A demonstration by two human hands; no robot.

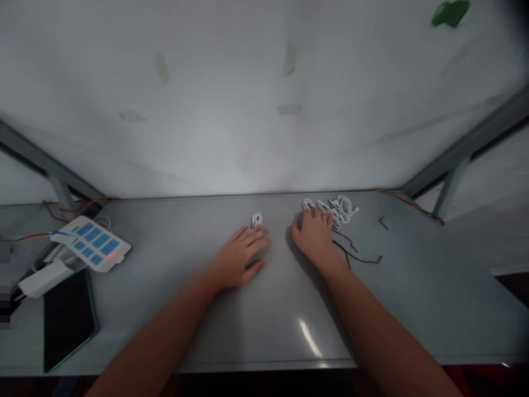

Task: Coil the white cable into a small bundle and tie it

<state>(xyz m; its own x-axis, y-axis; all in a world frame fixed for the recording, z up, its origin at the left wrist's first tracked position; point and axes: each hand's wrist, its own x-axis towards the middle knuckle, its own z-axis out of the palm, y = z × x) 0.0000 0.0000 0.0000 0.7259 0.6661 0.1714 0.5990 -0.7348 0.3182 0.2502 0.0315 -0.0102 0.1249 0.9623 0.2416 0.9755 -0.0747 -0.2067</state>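
Note:
My left hand point(242, 255) lies flat on the grey table point(177, 309), fingers spread, its fingertips just short of a small coiled white cable point(257, 219). My right hand point(314, 234) rests palm down a little to the right, its fingertips reaching into a loose pile of white cables point(341, 208) near the back wall. Whether those fingers pinch a cable is hidden from view. Thin black wire ties point(357, 255) lie on the table to the right of my right wrist.
A white power strip with blue sockets and a red light point(96, 242) sits at the left, with a white adapter point(43, 278) and a dark tablet point(68, 317) in front of it. Red and orange wires point(76, 207) run along the back left. Metal frame struts point(463, 149) rise on both sides.

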